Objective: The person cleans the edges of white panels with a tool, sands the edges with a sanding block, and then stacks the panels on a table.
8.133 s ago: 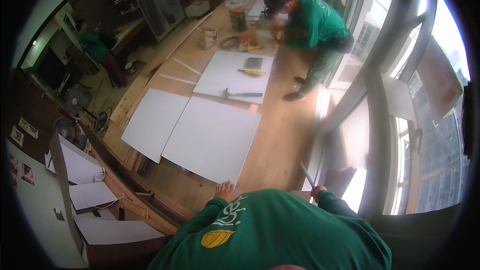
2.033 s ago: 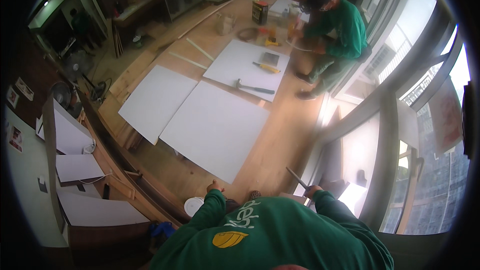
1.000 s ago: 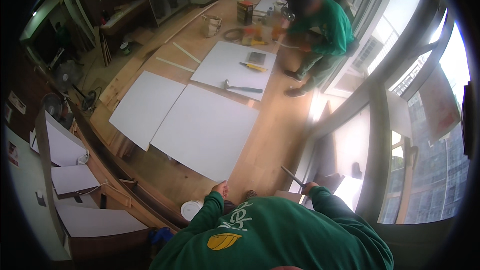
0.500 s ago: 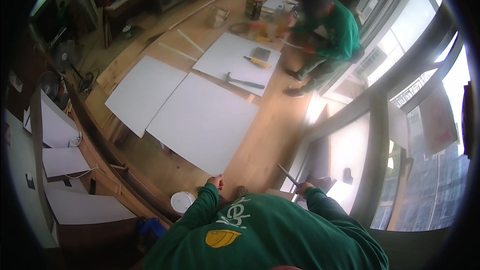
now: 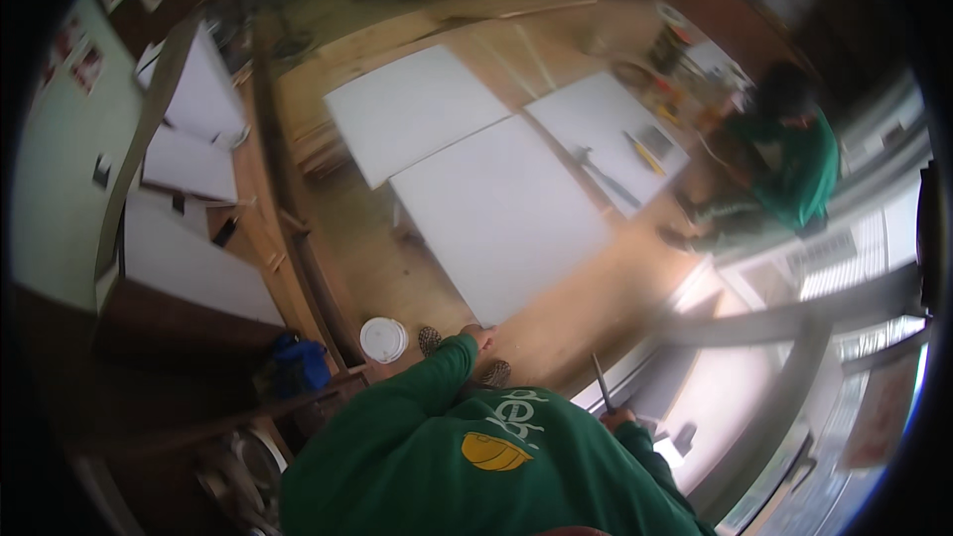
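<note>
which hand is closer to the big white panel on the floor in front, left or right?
Left. The left hand is at the near corner of the big white panel, seemingly touching it. The right hand is off to its right, holding a thin tool.

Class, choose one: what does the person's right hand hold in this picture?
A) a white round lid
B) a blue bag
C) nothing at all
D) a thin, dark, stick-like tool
D: the right hand is closed around a thin dark tool that points up from the fist; the white round lid lies apart on the floor.
</note>
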Demonstrator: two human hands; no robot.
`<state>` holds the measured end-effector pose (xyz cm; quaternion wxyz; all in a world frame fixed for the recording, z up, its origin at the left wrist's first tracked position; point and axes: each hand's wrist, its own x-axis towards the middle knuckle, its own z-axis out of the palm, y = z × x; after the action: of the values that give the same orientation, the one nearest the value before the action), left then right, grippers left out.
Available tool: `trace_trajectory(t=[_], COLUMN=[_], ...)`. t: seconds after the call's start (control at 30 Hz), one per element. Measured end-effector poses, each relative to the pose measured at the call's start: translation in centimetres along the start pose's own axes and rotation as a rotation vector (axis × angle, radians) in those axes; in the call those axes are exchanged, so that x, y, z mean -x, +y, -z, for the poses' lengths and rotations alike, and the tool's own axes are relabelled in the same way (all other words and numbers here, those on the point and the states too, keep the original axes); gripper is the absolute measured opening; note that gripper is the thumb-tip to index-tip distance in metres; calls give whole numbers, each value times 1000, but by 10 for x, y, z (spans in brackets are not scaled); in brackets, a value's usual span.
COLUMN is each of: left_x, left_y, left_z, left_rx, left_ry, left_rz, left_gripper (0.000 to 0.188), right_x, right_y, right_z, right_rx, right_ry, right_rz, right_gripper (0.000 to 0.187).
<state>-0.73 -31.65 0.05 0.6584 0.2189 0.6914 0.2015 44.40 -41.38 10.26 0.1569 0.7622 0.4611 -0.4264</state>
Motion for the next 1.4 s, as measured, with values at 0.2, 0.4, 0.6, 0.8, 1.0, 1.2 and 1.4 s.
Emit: trace_trajectory(t=[0.2, 0.4, 0.6, 0.8, 1.0, 1.2, 1.4], left_x=[14, -8, 16, 75, 108, 120, 122], left_y=[5, -10, -93, -116, -74, -62, -59], left_z=[4, 55, 187, 201, 175, 185, 187], left_rx=[-201, -547, -450, -561, -665, -833, -829], left_ry=[3, 6, 421, 706, 493, 469, 531], left_rz=[-32, -35, -288, -354, -116, -110, -66], left_gripper=[50, 48, 24, 14, 44, 55, 49], right_x=[15, -33, -11, -20, -28, -62, -42], right_y=[-14, 22, -50, -61, -53, -42, -45], right_z=[8, -7, -1, -12, -10, -22, -24], right_rx=[66, 96, 18, -83, -121, 124, -34], right_ry=[-37, 57, -45, -37, 36, 38, 33], right_rz=[82, 327, 125, 72, -3, 230, 118], right_gripper=[34, 30, 24, 35, 38, 41, 39])
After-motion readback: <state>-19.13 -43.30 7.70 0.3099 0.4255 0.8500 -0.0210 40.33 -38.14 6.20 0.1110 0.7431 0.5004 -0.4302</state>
